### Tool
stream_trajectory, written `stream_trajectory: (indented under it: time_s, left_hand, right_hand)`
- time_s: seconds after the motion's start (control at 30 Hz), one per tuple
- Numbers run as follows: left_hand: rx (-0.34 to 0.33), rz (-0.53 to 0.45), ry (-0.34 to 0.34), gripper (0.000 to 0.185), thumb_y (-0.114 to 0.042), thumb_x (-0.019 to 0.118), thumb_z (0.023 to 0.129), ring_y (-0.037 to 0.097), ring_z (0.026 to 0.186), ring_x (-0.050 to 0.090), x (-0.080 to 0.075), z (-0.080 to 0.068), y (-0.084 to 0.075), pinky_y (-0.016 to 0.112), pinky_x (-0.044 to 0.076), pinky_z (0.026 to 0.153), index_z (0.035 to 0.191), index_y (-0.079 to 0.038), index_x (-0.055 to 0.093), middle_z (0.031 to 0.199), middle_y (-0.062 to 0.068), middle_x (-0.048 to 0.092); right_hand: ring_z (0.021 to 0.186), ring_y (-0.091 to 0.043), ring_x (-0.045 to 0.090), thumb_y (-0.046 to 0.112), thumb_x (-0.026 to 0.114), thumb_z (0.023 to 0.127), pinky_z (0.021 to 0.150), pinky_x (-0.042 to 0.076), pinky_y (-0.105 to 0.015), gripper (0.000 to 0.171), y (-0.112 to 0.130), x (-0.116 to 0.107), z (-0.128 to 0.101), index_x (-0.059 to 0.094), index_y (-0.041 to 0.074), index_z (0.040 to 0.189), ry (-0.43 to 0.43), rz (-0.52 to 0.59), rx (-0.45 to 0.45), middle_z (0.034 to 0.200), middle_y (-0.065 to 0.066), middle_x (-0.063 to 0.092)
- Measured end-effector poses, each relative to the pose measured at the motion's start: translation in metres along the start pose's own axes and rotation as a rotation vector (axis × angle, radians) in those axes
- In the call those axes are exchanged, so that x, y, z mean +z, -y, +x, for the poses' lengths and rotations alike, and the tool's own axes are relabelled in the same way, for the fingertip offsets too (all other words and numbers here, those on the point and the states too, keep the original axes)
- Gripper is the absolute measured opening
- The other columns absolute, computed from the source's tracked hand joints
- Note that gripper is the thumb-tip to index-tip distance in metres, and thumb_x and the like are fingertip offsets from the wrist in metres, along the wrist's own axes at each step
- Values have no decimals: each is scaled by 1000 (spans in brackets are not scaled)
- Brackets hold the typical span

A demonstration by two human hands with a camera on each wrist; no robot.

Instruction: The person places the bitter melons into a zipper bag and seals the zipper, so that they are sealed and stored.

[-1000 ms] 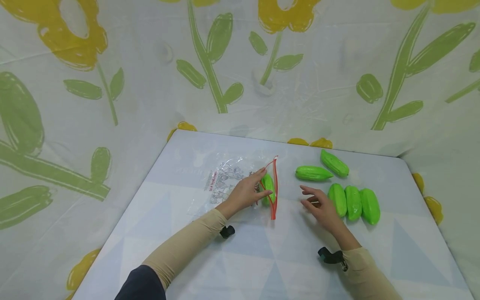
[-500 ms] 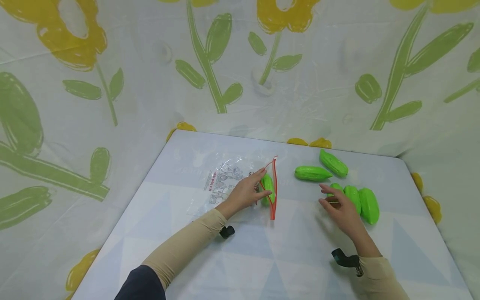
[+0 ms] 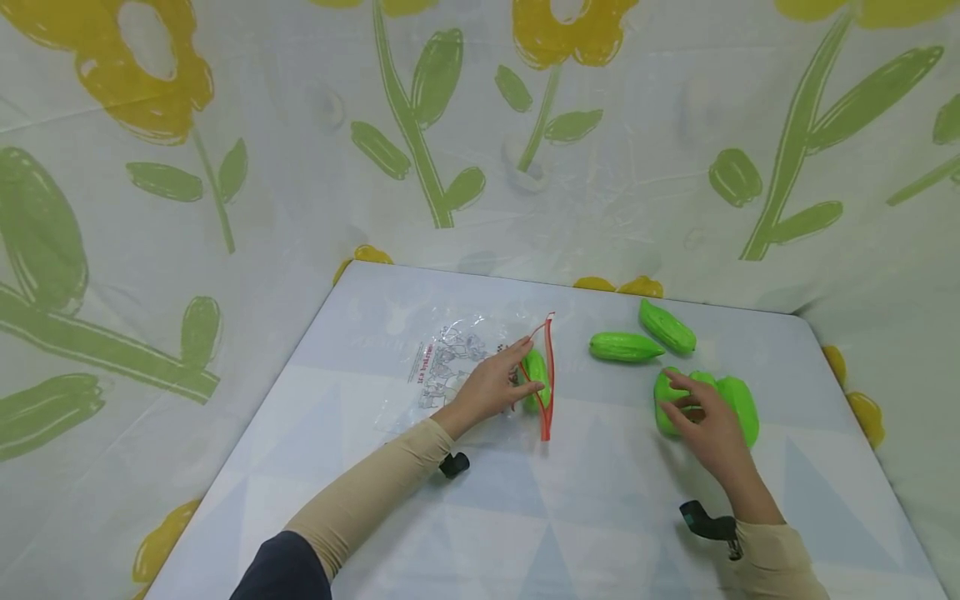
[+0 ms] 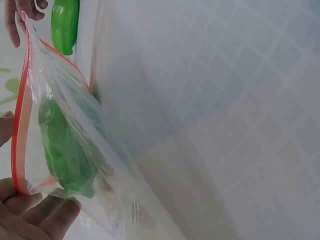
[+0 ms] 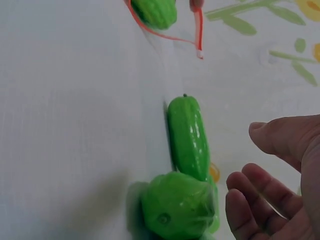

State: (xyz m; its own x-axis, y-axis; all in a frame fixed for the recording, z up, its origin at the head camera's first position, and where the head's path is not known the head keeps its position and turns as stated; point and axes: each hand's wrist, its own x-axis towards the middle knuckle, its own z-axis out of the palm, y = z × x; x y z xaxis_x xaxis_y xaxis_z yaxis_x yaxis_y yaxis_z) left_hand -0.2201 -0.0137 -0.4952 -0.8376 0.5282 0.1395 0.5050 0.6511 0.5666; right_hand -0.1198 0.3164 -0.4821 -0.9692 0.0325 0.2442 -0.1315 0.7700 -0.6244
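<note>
My left hand [image 3: 491, 383] holds the mouth of a clear zip bag [image 3: 457, 354] with a red seal strip. In the left wrist view, its fingers [image 4: 55, 215] grip the bag's edge. Inside the bag lies one ridged green gourd-like vegetable [image 4: 62, 145]. My right hand [image 3: 708, 429] hovers over a row of three similar green gourds [image 3: 742, 408], its fingers spread and slightly bent. Nothing is between its thumb and fingers. In the right wrist view, the nearest gourd [image 5: 172, 205] sits just left of the fingertips. My right hand partly hides the row in the head view.
Behind the row lie two more green gourds, one pointing sideways [image 3: 626, 347] and one slanted [image 3: 667, 326]. The pale table [image 3: 465, 533] ends at a back edge against a flower-print curtain [image 3: 637, 192]. Black wrist mounts [image 3: 708, 523] stick out below the hands.
My right hand has moved right, from beside the bag's opening to over the row of gourds. The left hand and the bag have stayed in place.
</note>
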Motion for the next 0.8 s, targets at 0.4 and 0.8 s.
stream_trajectory:
  time_s: [0.4,0.8]
  left_hand:
    - [-13,-3,0,79,-52,62,83,14,136,30,0,0,-1,32,34,106,146,-15,32,152,-8,25]
    - [-3,8,-5,79,-53,61,83,16,136,31,0,-1,-1,33,33,107,146,-14,32,152,-6,26]
  right_hand:
    - [95,-33,54,23,64,88,68,46,-43,50,-2,-7,-3,50,11,135,30,-150,106,125,-22,49]
    - [107,-46,45,20,65,86,82,41,-59,52,-1,-10,-2,50,-1,130,116,-232,111,125,-32,46]
